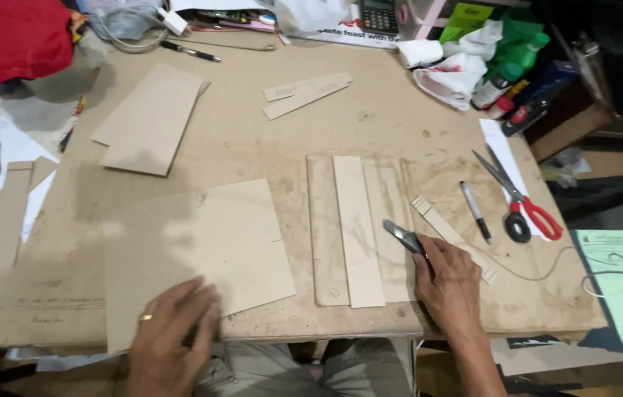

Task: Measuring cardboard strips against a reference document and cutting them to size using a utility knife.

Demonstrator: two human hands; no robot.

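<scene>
While my left hand (pixel 172 334) lies flat, fingers spread, on one cardboard sheet (pixel 197 254), my right hand (pixel 449 283) grips one utility knife (pixel 403 237) beside three cardboard strips (pixel 358 231).

Black calculator screen (pixel 378 13) and green bottles (pixel 521 51) at table's far edge.

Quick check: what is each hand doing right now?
Left hand: open, flat on the large cardboard sheet, holding nothing.
Right hand: closed around a utility knife, blade by the cardboard strips.
</scene>
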